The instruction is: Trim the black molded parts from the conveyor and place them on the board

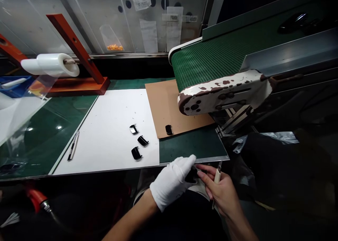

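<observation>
- White-gloved left hand (pixel 174 179), lower centre: closed over the black part (pixel 190 176); I'd brace it steadily.
- Right hand (pixel 220 188), lower right of centre: thumb at the part's edge, tool (pixel 217 176) gripped; I'd keep its tip clear.

And this is a factory workshop, a production-line bench (pixel 187 147) — look at that green conveyor belt (pixel 227 54) at two o'clock, paint flaking off its frame (pixel 206 100)! A roll of plastic film (pixel 51 65) sits on its stand (pixel 74 45) at ten, a red hose-fed tool (pixel 37 197) at eight, barcoded labels (pixel 170 17) up at twelve.
</observation>
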Demonstrator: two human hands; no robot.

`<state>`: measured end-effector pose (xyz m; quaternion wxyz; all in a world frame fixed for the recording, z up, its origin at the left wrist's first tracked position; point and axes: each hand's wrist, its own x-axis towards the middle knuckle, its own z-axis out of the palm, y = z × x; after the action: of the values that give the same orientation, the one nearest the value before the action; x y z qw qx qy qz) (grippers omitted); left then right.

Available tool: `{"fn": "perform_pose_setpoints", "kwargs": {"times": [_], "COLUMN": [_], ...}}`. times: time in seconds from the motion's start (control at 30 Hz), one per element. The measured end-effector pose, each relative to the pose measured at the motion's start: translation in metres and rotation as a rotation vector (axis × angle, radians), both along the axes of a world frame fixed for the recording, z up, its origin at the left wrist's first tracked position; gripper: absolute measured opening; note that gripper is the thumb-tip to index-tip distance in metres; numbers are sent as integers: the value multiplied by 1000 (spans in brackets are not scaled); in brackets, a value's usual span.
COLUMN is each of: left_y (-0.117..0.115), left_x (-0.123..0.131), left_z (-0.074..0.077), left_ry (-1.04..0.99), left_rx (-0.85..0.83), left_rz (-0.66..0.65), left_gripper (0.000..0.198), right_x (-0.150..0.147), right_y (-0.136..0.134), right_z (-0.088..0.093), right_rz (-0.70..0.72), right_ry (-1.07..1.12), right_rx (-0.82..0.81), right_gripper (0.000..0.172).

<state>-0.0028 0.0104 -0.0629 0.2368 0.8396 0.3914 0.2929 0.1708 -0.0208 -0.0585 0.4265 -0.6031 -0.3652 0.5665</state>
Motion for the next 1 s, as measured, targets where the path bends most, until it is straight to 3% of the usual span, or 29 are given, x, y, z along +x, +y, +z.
{"fn": "perform_pose_setpoints", "kwargs": {"times": [0.27, 0.4, 0.5, 0.73, 0.87, 1.0], "left_y": [-32, -37, -33, -24, -12, 5], "left_x": [6, 7, 8, 19, 16, 14], "left_z": [-51, -64, -60, -25, -20, -18], "left_ry": [-130, -193, -236, -233, -132, 60], "left_rx": [141, 199, 257, 307, 210, 70], "left_rz": [182, 207, 173, 20, 69, 63], "left_gripper": [73, 75, 73, 61, 56, 35], "right_x": [0, 7, 11, 6, 5, 6], "right_y": [-1, 0, 3, 8, 20, 26], "right_z": [-2, -15, -28, -47, -41, -31], "right_rz": [91, 133, 179, 270, 212, 128], "right_ry": [191, 271, 366, 470, 317, -29], "right_rx": [-139, -167, -179, -158, -99, -54], "right_gripper": [34, 32, 30, 50, 51, 48]}}
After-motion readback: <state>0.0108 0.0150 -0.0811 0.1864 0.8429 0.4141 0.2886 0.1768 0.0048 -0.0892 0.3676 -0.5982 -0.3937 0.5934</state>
